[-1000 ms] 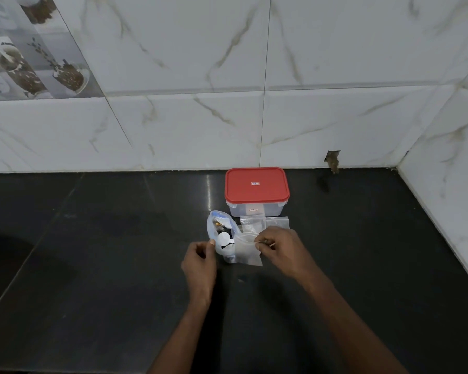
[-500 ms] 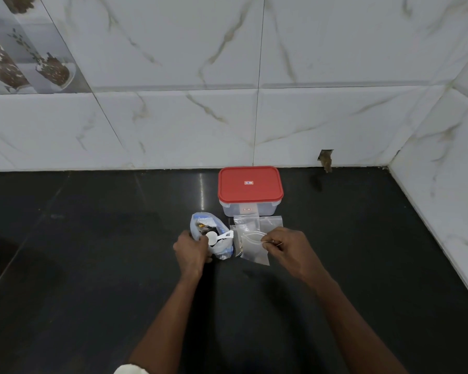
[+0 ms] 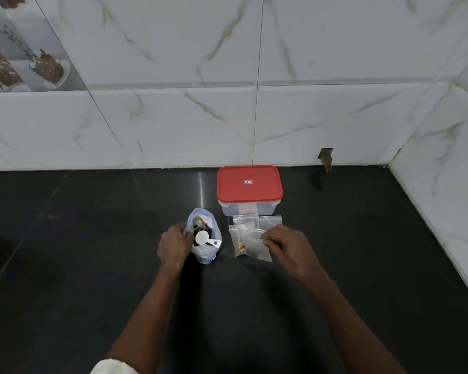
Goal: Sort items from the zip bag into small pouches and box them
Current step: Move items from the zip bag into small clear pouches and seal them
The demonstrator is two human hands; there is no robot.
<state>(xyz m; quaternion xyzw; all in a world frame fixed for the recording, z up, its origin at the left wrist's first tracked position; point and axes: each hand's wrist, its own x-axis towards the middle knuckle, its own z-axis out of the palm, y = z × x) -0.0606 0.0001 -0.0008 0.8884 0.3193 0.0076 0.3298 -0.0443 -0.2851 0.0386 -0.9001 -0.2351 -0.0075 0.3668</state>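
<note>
Left hand [image 3: 173, 247] fingers partly behind zip bag [image 3: 207, 253], box label [image 3: 247, 182] unreadable, sleeve [image 3: 111, 367] cut off below

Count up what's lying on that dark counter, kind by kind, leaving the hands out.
Red-lidded box: 1
Zip bag: 1
White scoop: 1, inside the zip bag
Small clear pouches: 4, overlapping, so approximate
Total: 7

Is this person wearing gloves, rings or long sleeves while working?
No gloves: the left hand and right hand are bare, with no ring or watch showing. The right arm is bare throughout; the left arm shows a bit of white sleeve at the bottom edge.
</note>
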